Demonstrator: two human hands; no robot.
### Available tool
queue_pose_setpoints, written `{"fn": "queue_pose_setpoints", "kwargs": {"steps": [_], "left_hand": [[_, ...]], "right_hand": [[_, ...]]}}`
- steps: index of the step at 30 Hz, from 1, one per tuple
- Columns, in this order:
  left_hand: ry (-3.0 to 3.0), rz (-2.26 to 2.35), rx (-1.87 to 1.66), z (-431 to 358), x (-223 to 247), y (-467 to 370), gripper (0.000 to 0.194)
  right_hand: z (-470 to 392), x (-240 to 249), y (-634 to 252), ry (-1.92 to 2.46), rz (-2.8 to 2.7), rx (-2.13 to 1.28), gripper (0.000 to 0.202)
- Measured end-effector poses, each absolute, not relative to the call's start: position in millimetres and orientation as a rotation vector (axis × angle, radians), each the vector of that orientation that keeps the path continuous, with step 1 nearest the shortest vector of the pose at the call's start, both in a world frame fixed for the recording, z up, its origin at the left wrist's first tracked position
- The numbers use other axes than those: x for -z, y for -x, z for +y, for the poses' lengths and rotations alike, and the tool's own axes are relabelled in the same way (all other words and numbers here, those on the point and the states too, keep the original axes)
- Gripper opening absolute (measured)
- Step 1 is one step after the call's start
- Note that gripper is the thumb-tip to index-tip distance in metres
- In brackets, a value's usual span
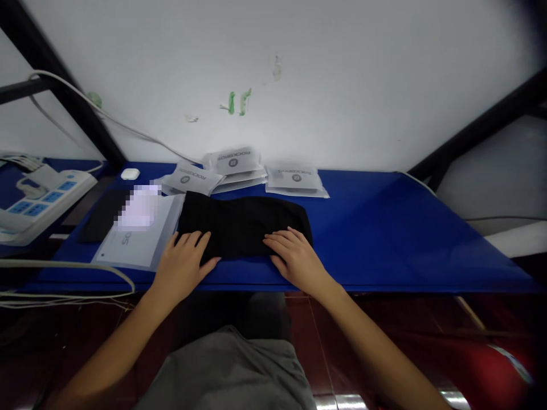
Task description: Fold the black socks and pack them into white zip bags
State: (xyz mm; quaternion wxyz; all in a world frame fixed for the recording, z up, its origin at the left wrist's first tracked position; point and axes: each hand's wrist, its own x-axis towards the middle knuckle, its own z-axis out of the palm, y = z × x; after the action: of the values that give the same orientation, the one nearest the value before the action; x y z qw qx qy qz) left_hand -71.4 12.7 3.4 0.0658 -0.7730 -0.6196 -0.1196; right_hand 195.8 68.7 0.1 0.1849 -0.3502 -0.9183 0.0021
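Black cloth (245, 225) — under both hands (182, 265)

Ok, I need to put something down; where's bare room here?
The widest bare patch of the blue table lies right of the black cloth and rightmost packet. A thin strip shows before the cloth, between left hand and right hand. Left is crowded with flat bag and white case.

Pale wall (342, 85), green marks (239, 103); blue tabletop (384, 239); dark-red tiled floor (316, 341).
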Motion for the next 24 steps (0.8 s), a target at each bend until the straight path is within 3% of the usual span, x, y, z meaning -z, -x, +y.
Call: {"fn": "queue_pose_setpoints", "kwargs": {"steps": [4,7,13,19,24], "left_hand": [[2.287,-1.861,0.310,15.3,-2.1,69.0,0.053],[2.297,-1.836,0.264,16.3,-3.7,70.8,0.046],[2.344,-1.843,0.221,18.1,-7.5,77.3,0.055],[2.412,-1.866,0.253,14.6,-9.3,80.6,0.043],[2.533,-1.907,0.219,0.4,-24.0,83.5,0.037]], "right_hand": [[73.3,-6.4,-193.2,0.995,-2.512,-0.112,0.027],[75.3,-11.2,-192.2,0.999,-2.483,-0.135,0.023],[75.8,-6.9,-199.9,0.963,-2.574,0.032,0.029],[72.1,2.6,-205.4,0.940,-2.581,0.111,0.030],[55.3,-16.9,-209.4,0.938,-2.592,-0.090,0.030]]}}
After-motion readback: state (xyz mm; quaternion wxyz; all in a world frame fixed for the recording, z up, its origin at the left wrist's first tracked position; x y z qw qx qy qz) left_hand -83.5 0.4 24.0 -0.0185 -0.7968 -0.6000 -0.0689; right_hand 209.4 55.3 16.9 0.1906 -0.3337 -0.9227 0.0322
